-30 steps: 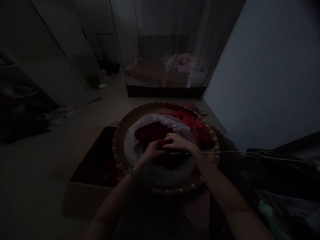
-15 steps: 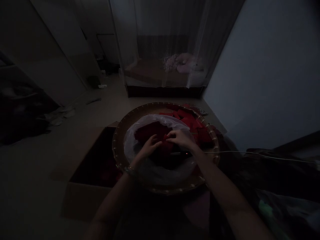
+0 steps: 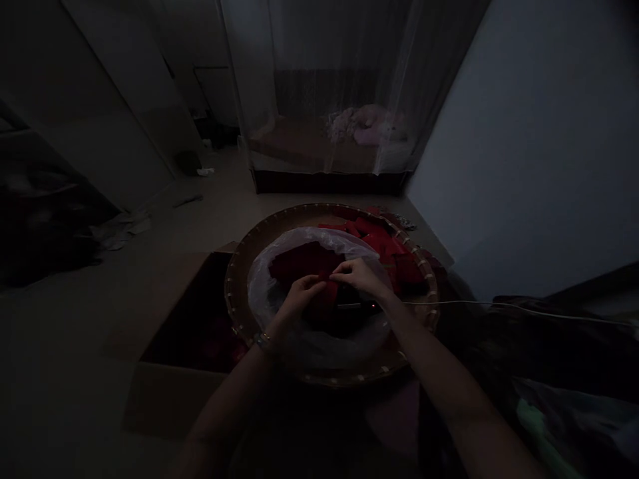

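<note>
Over the opening of a whitish plastic bag [image 3: 269, 256], my left hand [image 3: 302, 293] and my right hand [image 3: 358, 274] meet at their fingertips. Both pinch the upper edge of a soft-looking dark red piece [image 3: 327, 298]; whether it is cloth or paper is too dark to tell. More dark red material [image 3: 304, 256] lies inside the bag. The bag sits in a round woven bamboo tray [image 3: 277, 219]. Just below my right hand is a dark object with a small glowing red light [image 3: 373, 306] and a pale strip; its kind cannot be made out.
Several bright red pieces [image 3: 382, 236] lie in the tray's far right part. A cardboard box [image 3: 174, 392] with reddish things stands at the left. A white cable [image 3: 479, 304] runs off to the right. Beyond are a netted bed [image 3: 319, 153] and a pale wall [image 3: 529, 133].
My hands drew apart, the left opening away from the red piece while the right kept hold of its top. Now the left fingers have come back to pinch its edge.
</note>
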A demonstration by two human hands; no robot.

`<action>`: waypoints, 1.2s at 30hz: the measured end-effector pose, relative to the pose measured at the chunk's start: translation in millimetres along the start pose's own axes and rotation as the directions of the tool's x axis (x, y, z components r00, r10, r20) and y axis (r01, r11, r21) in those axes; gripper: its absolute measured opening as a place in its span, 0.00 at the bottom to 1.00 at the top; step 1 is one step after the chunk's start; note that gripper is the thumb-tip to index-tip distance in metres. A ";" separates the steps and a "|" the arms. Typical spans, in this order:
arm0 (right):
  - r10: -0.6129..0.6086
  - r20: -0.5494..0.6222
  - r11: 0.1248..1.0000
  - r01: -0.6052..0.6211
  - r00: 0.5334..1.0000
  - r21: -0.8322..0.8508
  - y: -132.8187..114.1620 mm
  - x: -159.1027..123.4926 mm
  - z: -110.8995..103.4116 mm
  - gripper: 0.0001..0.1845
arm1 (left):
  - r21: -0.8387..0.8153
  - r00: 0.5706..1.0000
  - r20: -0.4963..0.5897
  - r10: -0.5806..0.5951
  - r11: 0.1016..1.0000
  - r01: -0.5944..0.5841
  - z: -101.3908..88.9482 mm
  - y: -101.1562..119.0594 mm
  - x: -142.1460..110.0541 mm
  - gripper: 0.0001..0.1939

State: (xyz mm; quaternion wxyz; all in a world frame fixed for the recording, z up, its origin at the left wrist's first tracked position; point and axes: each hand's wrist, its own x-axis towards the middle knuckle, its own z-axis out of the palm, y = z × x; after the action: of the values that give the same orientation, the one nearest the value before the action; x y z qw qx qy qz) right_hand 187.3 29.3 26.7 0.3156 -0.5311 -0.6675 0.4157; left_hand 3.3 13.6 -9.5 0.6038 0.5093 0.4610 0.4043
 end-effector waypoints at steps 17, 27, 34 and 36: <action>0.062 0.283 0.573 0.198 0.957 -0.795 64.8 -55.4 0.1 0.31 | -0.343 0.971 0.182 -0.153 0.916 0.208 -6.2 -5.1 -3.7 0.20; 0.073 0.332 0.734 0.175 0.940 -0.656 68.1 -54.1 -19.6 0.35 | -0.341 0.970 0.187 -0.157 0.915 0.214 -7.1 -5.4 -3.4 0.20; -0.044 0.125 0.915 0.090 0.991 -0.393 60.0 -41.7 -44.7 0.33 | -0.303 0.965 0.207 -0.159 0.928 0.218 -6.4 -5.6 -3.8 0.23; -0.052 0.092 0.941 0.080 0.994 -0.328 48.3 -34.4 -51.3 0.32 | -0.286 0.959 0.228 -0.169 0.930 0.232 -4.3 -5.6 -4.3 0.23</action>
State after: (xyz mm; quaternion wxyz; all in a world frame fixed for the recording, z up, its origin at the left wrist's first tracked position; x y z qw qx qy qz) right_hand 261.3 11.5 7.7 0.2081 -0.5365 -0.7576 0.3081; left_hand -1.9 9.6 -14.6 0.7575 0.3964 0.3788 0.3543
